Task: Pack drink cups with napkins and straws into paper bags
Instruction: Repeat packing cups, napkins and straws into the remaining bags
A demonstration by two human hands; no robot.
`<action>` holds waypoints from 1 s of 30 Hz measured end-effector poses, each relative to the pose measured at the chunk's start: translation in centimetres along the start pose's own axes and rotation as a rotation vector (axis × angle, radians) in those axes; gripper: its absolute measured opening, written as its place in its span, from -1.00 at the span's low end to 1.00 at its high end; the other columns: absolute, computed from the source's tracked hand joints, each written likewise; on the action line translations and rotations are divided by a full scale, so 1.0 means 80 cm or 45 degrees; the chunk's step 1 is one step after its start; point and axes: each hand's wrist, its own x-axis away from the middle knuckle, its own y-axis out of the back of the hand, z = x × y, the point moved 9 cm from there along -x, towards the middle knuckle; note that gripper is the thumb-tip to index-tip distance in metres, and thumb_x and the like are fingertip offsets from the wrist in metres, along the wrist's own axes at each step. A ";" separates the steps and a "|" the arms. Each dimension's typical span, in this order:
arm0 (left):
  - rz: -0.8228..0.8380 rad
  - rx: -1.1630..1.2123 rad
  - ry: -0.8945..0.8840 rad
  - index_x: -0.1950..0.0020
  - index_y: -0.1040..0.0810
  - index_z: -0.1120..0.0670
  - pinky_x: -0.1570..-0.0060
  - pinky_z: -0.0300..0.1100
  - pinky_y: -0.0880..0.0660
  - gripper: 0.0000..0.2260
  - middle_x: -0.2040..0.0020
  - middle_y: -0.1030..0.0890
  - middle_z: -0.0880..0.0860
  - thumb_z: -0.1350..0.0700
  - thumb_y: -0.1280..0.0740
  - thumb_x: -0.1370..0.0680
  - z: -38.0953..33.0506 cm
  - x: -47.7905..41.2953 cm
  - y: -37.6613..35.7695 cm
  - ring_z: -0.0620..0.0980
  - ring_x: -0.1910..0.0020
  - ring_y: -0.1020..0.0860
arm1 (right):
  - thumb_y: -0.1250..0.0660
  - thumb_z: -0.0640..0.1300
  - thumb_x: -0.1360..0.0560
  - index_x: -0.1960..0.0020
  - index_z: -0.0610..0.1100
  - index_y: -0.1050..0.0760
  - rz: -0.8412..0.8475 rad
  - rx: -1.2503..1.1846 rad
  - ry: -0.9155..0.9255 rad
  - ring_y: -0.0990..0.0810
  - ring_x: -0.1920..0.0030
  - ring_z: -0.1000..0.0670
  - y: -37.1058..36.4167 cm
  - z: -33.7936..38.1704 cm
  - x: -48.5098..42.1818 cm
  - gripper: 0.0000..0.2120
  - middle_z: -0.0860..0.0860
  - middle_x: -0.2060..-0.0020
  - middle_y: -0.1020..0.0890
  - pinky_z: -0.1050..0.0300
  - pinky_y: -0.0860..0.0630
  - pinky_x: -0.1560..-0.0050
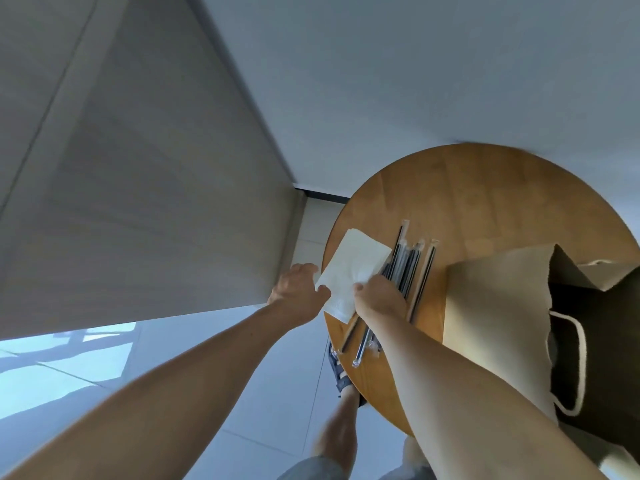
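While both hands meet over the round wooden counter (485, 188), the left hand (298, 289) pinches the near left edge of the white napkin (353, 265), its grip closed on the paper. The right hand (379, 299) rests where the napkin meets the wrapped straws (412, 268); its fingers are hidden, so I cannot tell its grip. An open paper bag (495, 306) lies just right of the straws.

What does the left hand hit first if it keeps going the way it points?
The left hand pinches the napkin, so that comes first; past it, probably the wrapped straws, depth unclear.
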 end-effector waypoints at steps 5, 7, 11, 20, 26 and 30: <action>-0.032 0.089 -0.012 -0.47 -0.36 0.02 -0.11 -0.01 -0.56 -0.56 -0.35 -0.47 0.06 -0.04 -0.25 -0.60 -0.004 0.004 0.007 0.08 -0.15 -0.55 | -0.18 0.03 -0.59 0.24 -0.11 -0.43 -0.099 -0.069 0.072 -0.47 0.43 0.05 0.022 0.001 0.004 -0.70 0.02 0.40 -0.51 0.25 -0.25 0.49; -0.039 0.161 -0.001 -0.47 -0.35 0.01 -0.01 -0.10 -0.54 -0.56 -0.38 -0.45 0.03 -0.05 -0.25 -0.60 -0.007 0.002 0.009 0.05 -0.14 -0.53 | -0.25 0.00 -0.55 0.16 -0.11 -0.47 -0.153 -0.261 0.115 -0.54 0.35 0.04 0.033 0.002 0.012 -0.79 0.05 0.33 -0.56 0.28 -0.27 0.49; 0.020 0.389 0.046 -0.38 -0.39 -0.02 0.20 -0.22 -0.43 -0.64 -0.19 -0.52 -0.04 -0.09 -0.23 -0.60 -0.015 0.002 0.001 -0.04 -0.01 -0.49 | -0.38 -0.17 -0.45 0.19 0.00 -0.45 -0.234 -0.942 0.132 -0.57 0.25 0.07 0.053 -0.009 0.042 -0.87 0.10 0.30 -0.57 0.35 -0.38 0.36; 0.297 1.291 0.222 -0.18 -0.56 0.12 -0.18 0.10 -0.56 -0.78 -0.13 -0.66 0.11 0.06 -0.37 -0.58 -0.046 0.015 -0.037 0.14 -0.11 -0.62 | -0.34 -0.14 -0.35 0.07 0.00 -0.51 -0.180 -1.484 0.175 -0.66 0.12 0.05 0.064 -0.040 0.077 -0.83 0.06 0.16 -0.67 0.15 -0.62 0.25; 0.146 1.018 0.171 -0.06 -0.59 0.09 -0.18 0.08 -0.55 -0.87 -0.07 -0.64 0.09 0.06 -0.31 -0.62 -0.041 0.012 -0.033 0.14 -0.09 -0.59 | -0.34 -0.07 -0.55 -0.07 -0.10 -0.52 -0.428 -0.965 -0.150 -0.66 0.02 -0.08 0.048 -0.122 0.048 -0.86 0.01 0.04 -0.67 0.04 -0.58 0.02; 0.122 0.941 0.187 -0.17 -0.59 0.10 -0.18 0.08 -0.55 -0.80 -0.11 -0.63 0.09 0.04 -0.29 -0.63 -0.031 0.011 -0.038 0.15 -0.10 -0.59 | -0.38 -0.07 -0.54 -0.02 -0.12 -0.52 -0.327 -0.633 -0.257 -0.64 0.23 -0.05 0.028 -0.145 0.026 -0.86 -0.02 0.20 -0.65 0.00 -0.64 0.13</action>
